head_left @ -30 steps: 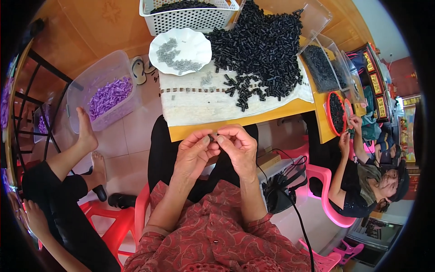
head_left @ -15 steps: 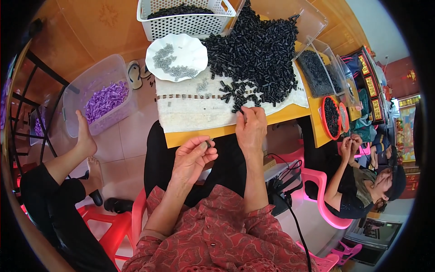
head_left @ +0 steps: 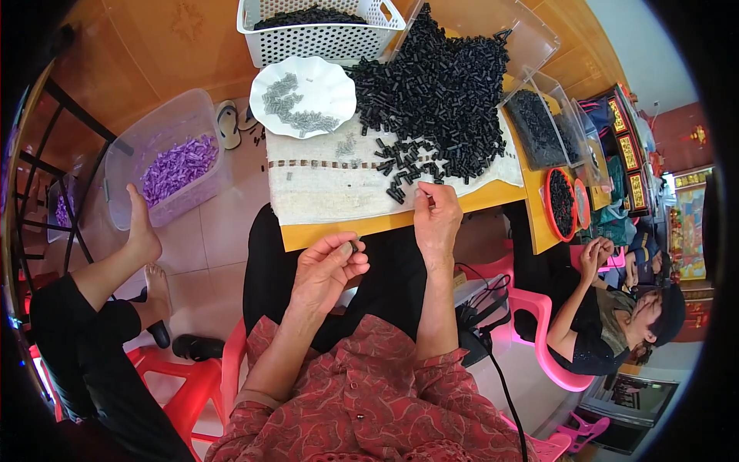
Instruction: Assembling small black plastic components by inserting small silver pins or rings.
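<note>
Pinching a small dark piece (head_left: 353, 247) between thumb and fingertips, the left hand (head_left: 327, 266) hovers over the lap, just short of the near edge of the yellow table (head_left: 339, 229). Beyond that grip and to its right, the right hand (head_left: 436, 218) rests on the pale cloth (head_left: 323, 189), its fingers drawn together on a black piece (head_left: 423, 194) at the lower fringe of the pile of black pieces (head_left: 439, 96); whether it is truly clamped or only touched cannot be told.

Farther from both hands, the cloth covers most of the tabletop, with a few grey bits scattered on it. A white scalloped plate (head_left: 327, 77) holding grey pieces sits on the far left of the cloth, and behind it stands a white perforated basket (head_left: 315, 35) with more black pieces inside. To the right of the pile are clear plastic trays (head_left: 543, 127) of black pieces and a round red-rimmed dish (head_left: 560, 202).

Left of the table, on the pale tiled floor (head_left: 223, 231), a clear tub (head_left: 165, 158) holds purple pieces, with a seated person's bare foot (head_left: 142, 231) beside it. Another person (head_left: 616, 308) sits at the right on a pink plastic chair (head_left: 539, 346). Red stools (head_left: 185, 385) stand at lower left.
</note>
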Available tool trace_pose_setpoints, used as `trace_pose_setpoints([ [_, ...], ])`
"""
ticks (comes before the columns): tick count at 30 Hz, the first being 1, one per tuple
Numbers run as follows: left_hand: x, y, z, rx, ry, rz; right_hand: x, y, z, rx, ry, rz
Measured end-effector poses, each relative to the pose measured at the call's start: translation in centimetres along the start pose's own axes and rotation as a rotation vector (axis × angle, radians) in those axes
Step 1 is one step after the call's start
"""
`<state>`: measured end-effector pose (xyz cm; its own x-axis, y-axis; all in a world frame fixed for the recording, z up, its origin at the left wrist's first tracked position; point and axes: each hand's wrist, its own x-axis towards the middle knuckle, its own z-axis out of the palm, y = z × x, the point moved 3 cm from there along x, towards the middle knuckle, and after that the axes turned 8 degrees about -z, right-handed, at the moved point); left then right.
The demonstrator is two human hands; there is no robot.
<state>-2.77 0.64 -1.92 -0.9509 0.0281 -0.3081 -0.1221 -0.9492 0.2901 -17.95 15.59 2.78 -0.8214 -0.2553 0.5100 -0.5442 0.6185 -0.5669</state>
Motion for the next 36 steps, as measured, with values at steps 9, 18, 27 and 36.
trace_pose_setpoints([
  [9,-0.1,0.1,0.0,0.012,0.016,0.002,0.0,0.5,-0.1,-0.045,0.007,0.012],
  [18,-0.1,0.0,0.0,0.004,0.006,0.003,3.1,-1.3,1.7,-0.271,-0.093,-0.226],
  [27,-0.1,0.0,-0.2,0.011,-0.003,0.010,4.3,-1.5,3.0,-0.312,-0.164,-0.367],
  [36,-0.2,0.0,0.0,0.019,0.029,0.011,4.8,-2.6,3.0,-0.268,-0.073,-0.376],
])
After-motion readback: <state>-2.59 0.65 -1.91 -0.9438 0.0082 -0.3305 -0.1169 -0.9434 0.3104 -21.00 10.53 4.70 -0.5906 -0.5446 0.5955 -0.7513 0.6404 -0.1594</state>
